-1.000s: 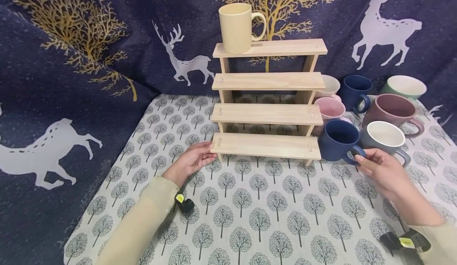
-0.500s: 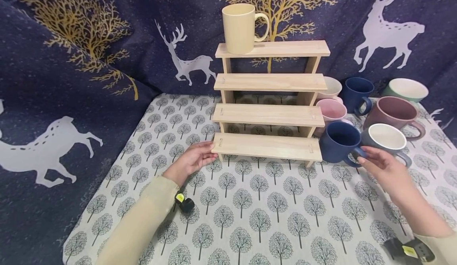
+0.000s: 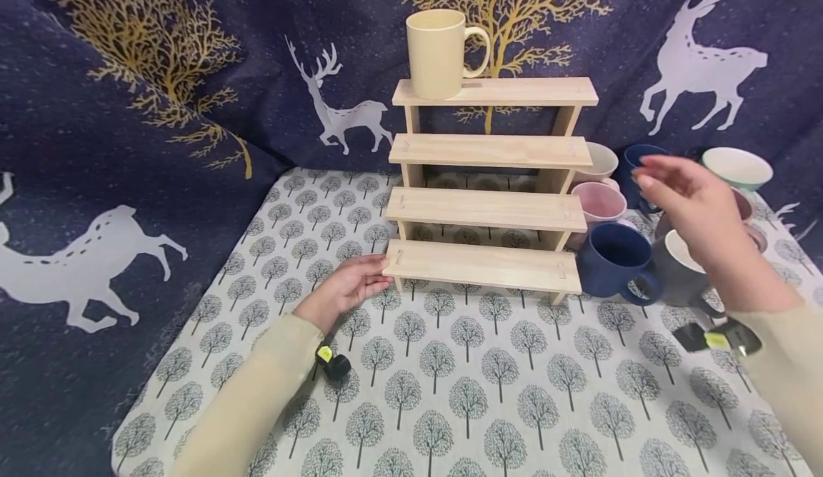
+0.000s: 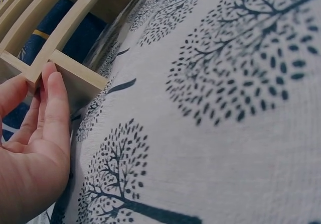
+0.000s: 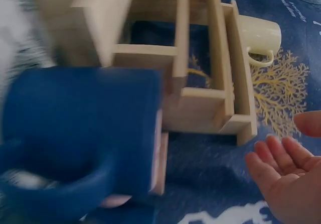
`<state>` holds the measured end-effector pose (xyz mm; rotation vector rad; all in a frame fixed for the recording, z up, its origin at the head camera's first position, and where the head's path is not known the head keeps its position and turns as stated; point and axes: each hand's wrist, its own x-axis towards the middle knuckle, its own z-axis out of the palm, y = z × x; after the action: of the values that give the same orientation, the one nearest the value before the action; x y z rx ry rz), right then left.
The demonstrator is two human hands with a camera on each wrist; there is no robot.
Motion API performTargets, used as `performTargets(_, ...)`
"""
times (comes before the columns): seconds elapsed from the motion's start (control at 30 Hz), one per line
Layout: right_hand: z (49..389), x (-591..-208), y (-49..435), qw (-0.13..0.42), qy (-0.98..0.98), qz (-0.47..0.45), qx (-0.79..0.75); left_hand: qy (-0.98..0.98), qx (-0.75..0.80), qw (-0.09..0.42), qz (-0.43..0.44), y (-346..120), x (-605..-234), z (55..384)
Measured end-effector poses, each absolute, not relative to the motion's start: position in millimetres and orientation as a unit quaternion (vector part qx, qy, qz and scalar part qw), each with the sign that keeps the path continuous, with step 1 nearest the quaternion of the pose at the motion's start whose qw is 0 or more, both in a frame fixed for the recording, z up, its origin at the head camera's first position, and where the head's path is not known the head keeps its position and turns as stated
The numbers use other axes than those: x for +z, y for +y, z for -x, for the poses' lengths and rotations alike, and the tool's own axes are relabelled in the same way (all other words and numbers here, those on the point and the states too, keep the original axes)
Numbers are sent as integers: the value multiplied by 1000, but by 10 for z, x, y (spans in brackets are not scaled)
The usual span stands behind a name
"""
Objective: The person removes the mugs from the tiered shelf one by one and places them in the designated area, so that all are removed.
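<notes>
A stepped wooden display rack [image 3: 482,263] stands mid-table in the head view. My left hand [image 3: 347,288] pinches the left end of its lowest board, thumb and fingertips on the edge, as the left wrist view confirms. Up on the top step sits a cream mug [image 3: 436,56], handle to the right. My right hand [image 3: 704,209] is raised over the mugs right of the rack and holds nothing, fingers loosely bent. Beneath it a mauve mug [image 3: 746,204] and a grey mug [image 3: 675,277] are partly covered. The nearer navy mug [image 3: 611,263] stands beside the lowest board.
Behind the navy mug are a pink mug [image 3: 598,204] and a pale mug [image 3: 594,163]. A second navy mug [image 3: 633,177] and a white-lined green mug [image 3: 736,168] stand farther back. A dark deer-patterned cloth [image 3: 347,27] hangs behind the tree-print tablecloth [image 3: 463,363].
My right hand has left the nearer navy mug's handle and risen up and back over the mugs. My left hand stays on the rack.
</notes>
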<state>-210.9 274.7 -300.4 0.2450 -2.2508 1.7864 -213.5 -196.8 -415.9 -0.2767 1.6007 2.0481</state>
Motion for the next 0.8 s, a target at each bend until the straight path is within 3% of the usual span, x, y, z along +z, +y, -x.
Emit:
performTargets(0.13,2425,-2817,2549,112,-696,-118,700,590,756,261,112,-1957,-4140,2132)
performTargets(0.4,3025,-2329,2074,156,-796,-91,578,591,754,264,113,-1945,-4118,2121)
performTargets(0.8,3445,-1968,1540,50,-807,-96,580,594,753,262,109,-1969,-4104,2113)
